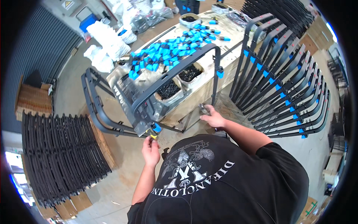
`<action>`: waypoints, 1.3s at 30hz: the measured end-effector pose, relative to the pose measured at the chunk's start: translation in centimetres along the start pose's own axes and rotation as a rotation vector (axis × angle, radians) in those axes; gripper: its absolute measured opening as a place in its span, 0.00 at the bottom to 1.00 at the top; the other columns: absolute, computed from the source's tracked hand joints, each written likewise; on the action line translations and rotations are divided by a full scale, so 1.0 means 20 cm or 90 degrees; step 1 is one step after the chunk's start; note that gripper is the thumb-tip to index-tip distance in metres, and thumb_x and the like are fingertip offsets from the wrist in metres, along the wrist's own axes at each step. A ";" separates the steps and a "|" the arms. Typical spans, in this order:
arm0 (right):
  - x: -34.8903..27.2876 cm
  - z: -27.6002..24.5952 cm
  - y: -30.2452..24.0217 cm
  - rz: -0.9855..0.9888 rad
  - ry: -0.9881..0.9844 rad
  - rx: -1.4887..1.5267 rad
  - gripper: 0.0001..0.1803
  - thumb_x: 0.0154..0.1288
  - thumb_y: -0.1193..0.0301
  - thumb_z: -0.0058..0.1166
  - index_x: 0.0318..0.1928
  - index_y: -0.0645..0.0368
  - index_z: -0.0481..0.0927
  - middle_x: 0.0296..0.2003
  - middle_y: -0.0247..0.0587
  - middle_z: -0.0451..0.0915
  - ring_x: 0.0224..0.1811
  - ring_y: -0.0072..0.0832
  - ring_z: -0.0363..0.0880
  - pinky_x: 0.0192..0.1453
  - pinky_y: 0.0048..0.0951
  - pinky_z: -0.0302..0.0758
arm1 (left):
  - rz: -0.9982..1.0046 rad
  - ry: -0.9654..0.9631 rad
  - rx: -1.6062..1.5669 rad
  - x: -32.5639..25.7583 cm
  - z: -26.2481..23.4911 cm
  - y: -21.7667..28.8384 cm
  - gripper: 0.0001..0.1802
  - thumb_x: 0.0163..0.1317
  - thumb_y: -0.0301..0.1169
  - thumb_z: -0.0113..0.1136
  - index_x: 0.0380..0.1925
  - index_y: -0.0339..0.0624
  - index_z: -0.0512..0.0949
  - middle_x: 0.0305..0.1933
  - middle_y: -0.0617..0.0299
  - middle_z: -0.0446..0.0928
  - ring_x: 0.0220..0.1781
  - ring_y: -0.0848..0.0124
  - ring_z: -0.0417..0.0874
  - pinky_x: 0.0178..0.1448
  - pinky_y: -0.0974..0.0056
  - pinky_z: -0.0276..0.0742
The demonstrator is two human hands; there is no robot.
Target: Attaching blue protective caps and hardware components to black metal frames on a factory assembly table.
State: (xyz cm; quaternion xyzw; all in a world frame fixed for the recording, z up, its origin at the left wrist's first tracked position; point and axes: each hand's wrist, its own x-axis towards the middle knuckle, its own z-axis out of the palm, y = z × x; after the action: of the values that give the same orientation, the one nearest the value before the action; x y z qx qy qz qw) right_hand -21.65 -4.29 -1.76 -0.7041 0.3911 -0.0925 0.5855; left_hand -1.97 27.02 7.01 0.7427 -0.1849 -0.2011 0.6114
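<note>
Judging by the row of clipped frames right of the right hand and the unclipped stack left of the left hand: roughly midway, left hand grasping a yellow-handled tool at the blue clip on the black frame, right hand clenched on its other leg.

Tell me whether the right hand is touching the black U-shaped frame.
Touching. The head view shows the right hand closed around the lower end of the black U-shaped frame, no gap visible.

Hands: I count two, left hand and right hand.
Frame on bench: one dark U-shaped frame.
Boxes of black parts: I see two open boxes.
Blue clips: too many to count.
Racked frames: about a dozen.
</note>
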 end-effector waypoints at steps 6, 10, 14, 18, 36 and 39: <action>0.00 -0.38 -0.59 0.025 -0.361 0.144 0.37 0.69 0.47 0.60 0.67 0.59 0.68 0.43 0.38 0.79 0.41 0.23 0.77 0.38 0.26 0.74 | -0.020 -0.215 -0.074 0.26 0.93 0.53 0.11 0.72 0.23 0.58 0.51 0.31 0.76 0.36 0.60 0.80 0.32 0.74 0.83 0.38 0.68 0.81; 0.11 -0.61 -0.59 0.145 -0.283 0.425 0.26 0.76 0.43 0.46 0.49 0.52 0.81 0.34 0.32 0.80 0.29 0.21 0.74 0.26 0.26 0.67 | 0.040 -0.352 0.144 0.31 1.49 0.80 0.15 0.70 0.26 0.60 0.54 0.32 0.76 0.42 0.56 0.82 0.39 0.70 0.84 0.46 0.66 0.81; 0.23 -0.90 -0.45 0.097 -0.216 0.473 0.21 0.81 0.56 0.42 0.66 0.48 0.75 0.39 0.31 0.82 0.33 0.21 0.80 0.29 0.25 0.72 | 0.049 -0.342 0.215 0.38 1.67 0.61 0.19 0.69 0.29 0.63 0.57 0.33 0.75 0.46 0.55 0.81 0.43 0.69 0.83 0.49 0.65 0.80; 0.30 -1.02 -0.36 0.039 -0.302 0.428 0.22 0.81 0.60 0.40 0.69 0.50 0.70 0.48 0.36 0.81 0.36 0.22 0.82 0.30 0.25 0.73 | -0.097 -0.251 0.153 0.49 1.84 0.47 0.20 0.73 0.35 0.58 0.58 0.34 0.74 0.48 0.58 0.81 0.49 0.71 0.81 0.54 0.65 0.78; 0.96 -1.27 -0.22 0.034 0.067 0.275 0.22 0.70 0.58 0.56 0.51 0.66 0.80 0.39 0.43 0.84 0.41 0.30 0.80 0.49 0.33 0.75 | -0.365 -0.152 -0.060 0.81 2.16 0.48 0.35 0.71 0.26 0.59 0.74 0.32 0.58 0.41 0.53 0.79 0.26 0.67 0.82 0.23 0.66 0.75; 1.08 -1.24 -0.18 0.103 0.033 0.361 0.22 0.70 0.59 0.55 0.52 0.67 0.79 0.40 0.42 0.82 0.41 0.29 0.78 0.48 0.31 0.74 | -0.370 -0.178 -0.075 0.83 2.21 0.50 0.30 0.71 0.29 0.60 0.69 0.31 0.63 0.41 0.54 0.78 0.27 0.66 0.82 0.24 0.66 0.76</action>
State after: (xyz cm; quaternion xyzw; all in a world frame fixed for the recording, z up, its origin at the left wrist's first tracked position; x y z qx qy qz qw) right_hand -20.01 -37.15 1.79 -0.4764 0.4195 -0.1685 0.7541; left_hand -11.28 -20.27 8.12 0.6928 -0.0353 -0.4774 0.5392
